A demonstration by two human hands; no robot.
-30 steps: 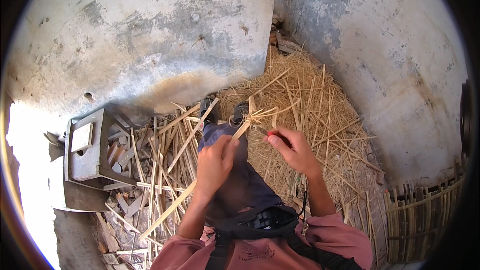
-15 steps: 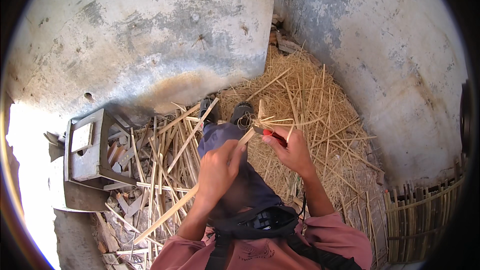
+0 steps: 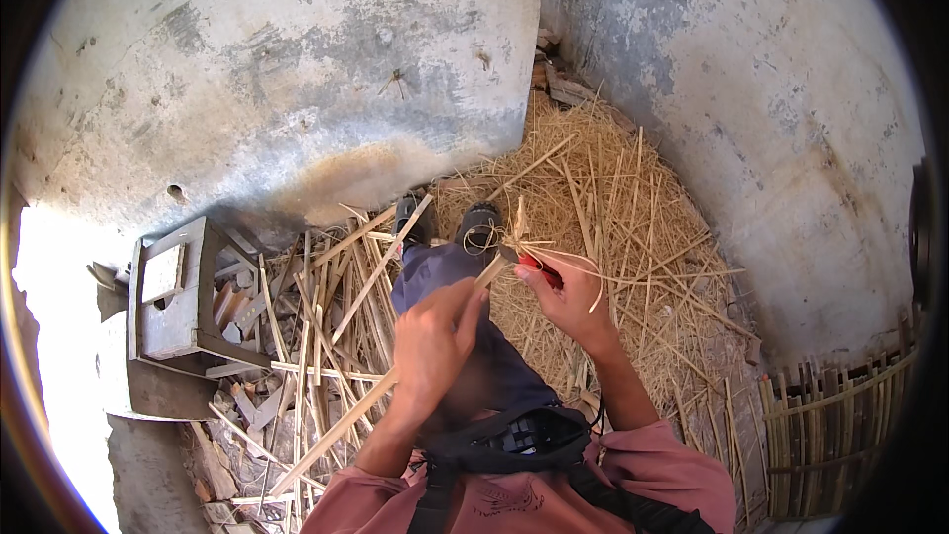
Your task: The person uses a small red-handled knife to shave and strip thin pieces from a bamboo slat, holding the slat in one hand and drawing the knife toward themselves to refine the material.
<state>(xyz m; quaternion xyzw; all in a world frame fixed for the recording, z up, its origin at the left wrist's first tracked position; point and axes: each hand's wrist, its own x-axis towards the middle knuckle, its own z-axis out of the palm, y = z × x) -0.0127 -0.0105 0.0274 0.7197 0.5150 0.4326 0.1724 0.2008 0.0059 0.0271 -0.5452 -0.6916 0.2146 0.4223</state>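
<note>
Since a second ago, both hands are drawn closer together. A long pale bamboo strip (image 3: pixel 395 381) is clasped in the left hand (image 3: pixel 432 348); a red-handled knife (image 3: pixel 539 267) is gripped by the right hand (image 3: pixel 568 299), above the lap, thin shavings curling off.

Bamboo strip (image 3: pixel 381 386): long, pale, flat; I see it running diagonally from lower left up to the fingers (image 3: pixel 465 299) of my left hand (image 3: pixel 433 348), its upper end splitting into thin slivers just beyond them.

Red-handled knife (image 3: pixel 539 269): small, set at the strip's split end, gripped under my right hand's (image 3: pixel 568 302) fingertips.
</note>
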